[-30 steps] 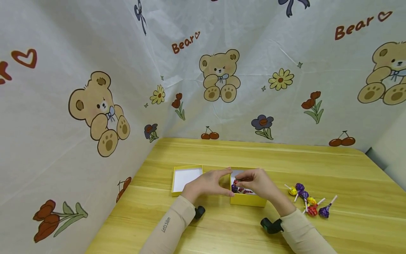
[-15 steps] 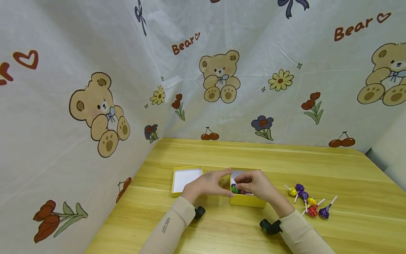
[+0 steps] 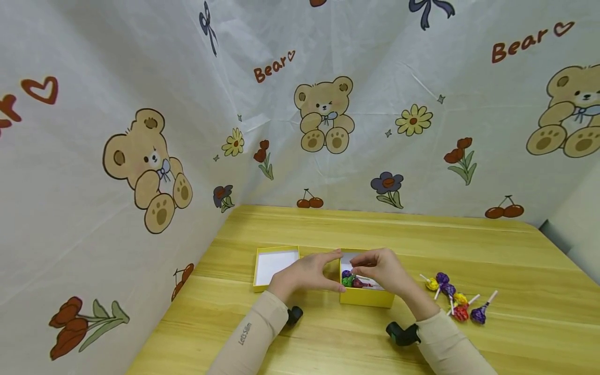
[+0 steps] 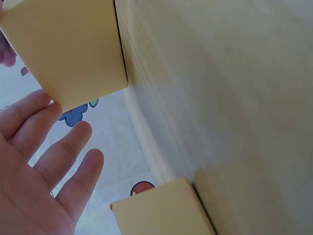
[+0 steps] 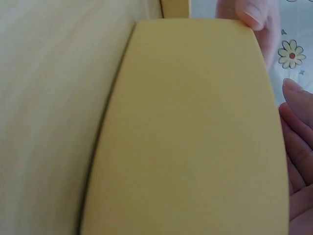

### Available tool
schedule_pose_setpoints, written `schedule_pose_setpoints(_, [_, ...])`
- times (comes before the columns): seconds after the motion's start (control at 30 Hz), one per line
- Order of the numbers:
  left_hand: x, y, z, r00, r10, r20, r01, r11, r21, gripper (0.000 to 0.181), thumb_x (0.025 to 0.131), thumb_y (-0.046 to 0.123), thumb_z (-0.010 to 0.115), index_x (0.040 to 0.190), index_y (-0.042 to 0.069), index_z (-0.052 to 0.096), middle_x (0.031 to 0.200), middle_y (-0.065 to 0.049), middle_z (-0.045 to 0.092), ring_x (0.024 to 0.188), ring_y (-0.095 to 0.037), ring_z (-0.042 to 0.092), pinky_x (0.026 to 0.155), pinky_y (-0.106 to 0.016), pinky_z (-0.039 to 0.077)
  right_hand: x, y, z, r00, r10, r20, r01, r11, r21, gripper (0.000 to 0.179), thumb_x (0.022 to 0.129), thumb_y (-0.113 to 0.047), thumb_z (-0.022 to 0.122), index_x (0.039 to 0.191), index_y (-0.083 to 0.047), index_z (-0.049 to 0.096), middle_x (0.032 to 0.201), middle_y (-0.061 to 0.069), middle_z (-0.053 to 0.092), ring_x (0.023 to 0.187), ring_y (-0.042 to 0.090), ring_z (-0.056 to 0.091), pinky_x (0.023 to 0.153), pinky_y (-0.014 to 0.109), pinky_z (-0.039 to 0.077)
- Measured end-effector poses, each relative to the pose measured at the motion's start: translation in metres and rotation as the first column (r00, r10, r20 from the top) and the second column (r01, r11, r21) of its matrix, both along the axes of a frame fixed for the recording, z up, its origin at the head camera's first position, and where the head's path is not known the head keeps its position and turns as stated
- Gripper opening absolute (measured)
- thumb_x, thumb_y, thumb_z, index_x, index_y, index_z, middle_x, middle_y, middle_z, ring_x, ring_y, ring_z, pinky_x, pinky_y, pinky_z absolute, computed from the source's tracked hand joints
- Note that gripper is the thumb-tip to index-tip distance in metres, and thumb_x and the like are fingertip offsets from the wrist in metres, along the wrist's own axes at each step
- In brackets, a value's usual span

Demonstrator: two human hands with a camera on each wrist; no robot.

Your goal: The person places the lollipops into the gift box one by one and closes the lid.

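Note:
A yellow box (image 3: 366,298) stands on the table with several wrapped lollipops inside, among them a green lollipop (image 3: 347,282), a purple one (image 3: 346,273) and a dark red one (image 3: 358,283). My left hand (image 3: 307,272) spans the box's left end, thumb at the near corner and a fingertip at the far corner. In the left wrist view its fingers (image 4: 63,156) stretch out beside the box. Over the opening, my right hand (image 3: 382,271) is bent down with thumb and index finger parted, close above the lollipops. Part of the box's right inside is hidden behind it.
Left of the box lies its yellow lid (image 3: 255,276), white inside facing up. A loose group of lollipops, including a red lollipop (image 3: 461,312) and a purple lollipop (image 3: 479,314), lies on the table at the right. A bear-printed curtain (image 3: 323,172) borders the table.
A second ago a red lollipop showed at my right fingertips; now the fingers are parted and slightly raised, and green and purple lollipops show in the box. My left hand stays put.

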State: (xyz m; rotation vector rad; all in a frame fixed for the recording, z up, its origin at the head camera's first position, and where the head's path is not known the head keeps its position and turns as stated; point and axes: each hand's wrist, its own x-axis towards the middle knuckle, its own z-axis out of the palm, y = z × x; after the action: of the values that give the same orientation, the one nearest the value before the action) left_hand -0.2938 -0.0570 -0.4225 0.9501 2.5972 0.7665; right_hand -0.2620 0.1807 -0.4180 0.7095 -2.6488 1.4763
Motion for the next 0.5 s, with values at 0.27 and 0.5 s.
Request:
schedule_pose_setpoints(0.27, [0.000,0.000,0.000,1.000,-0.004,-0.015,0.004,1.000,-0.009,0.092,0.083,0.064,0.071,0.159,0.030,0.030,0.165,0.012,0.025,0.151,-0.021,0.032,0.120,-0.045,0.035,0.001,0.024,0.016,0.992,-0.124,0.015,0.124,0.992,0.005,0.023,0.093,-0.009,0.071,0.111,0.006,0.073,0.105,0.019,0.075,0.087,0.013,0.070,0.073,0.020,0.059])
schedule_pose_setpoints(0.5, [-0.001,0.000,-0.003,1.000,-0.009,-0.011,0.009,1.000,0.000,0.092,0.083,0.063,0.072,0.158,0.031,0.030,0.166,0.013,0.023,0.152,-0.021,0.031,0.121,-0.045,0.035,-0.002,0.059,0.024,0.973,-0.230,0.032,0.229,0.973,0.037,0.031,0.094,-0.015,0.070,0.117,0.005,0.070,0.115,0.022,0.072,0.093,0.004,0.067,0.079,0.016,0.056])
